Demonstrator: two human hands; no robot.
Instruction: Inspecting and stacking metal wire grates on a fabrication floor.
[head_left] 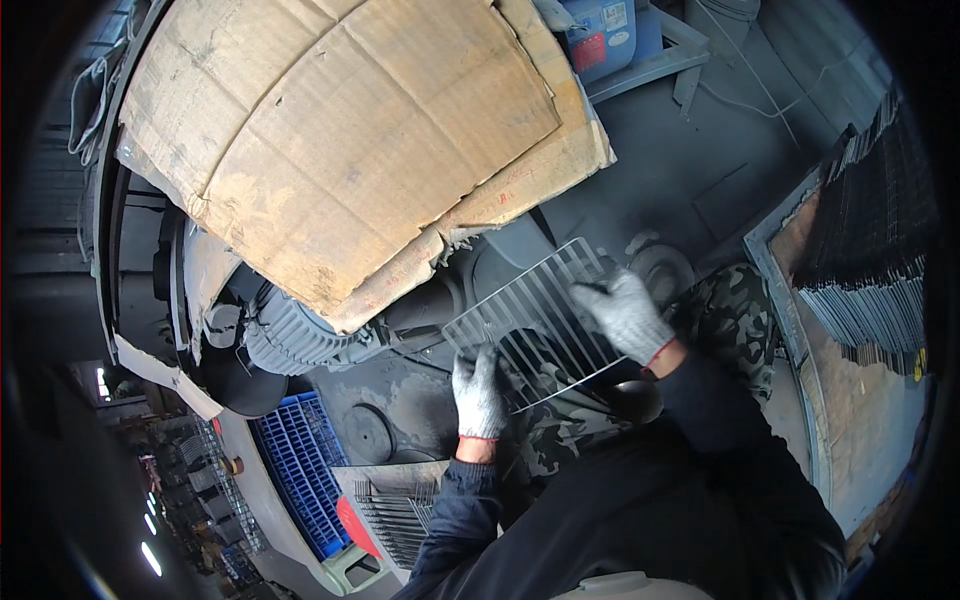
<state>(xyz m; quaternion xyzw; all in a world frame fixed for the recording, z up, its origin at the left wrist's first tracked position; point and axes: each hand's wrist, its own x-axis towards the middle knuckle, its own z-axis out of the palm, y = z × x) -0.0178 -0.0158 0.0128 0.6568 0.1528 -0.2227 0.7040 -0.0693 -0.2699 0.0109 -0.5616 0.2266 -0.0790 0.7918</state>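
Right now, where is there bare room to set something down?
Bare room: the grey floor between the metal stand and the wire stack; the brown tabletop between that stack and the table rim; and the cardboard sheet, slope unclear. Crowded: around the ribbed motor, the held wire rack and the racks by the left sleeve.

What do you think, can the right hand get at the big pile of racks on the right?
Probably yes, with a stretch past the camouflage trouser leg: the near side of the pile looks uncovered. First, though, the right hand may need to leave the wire rack.
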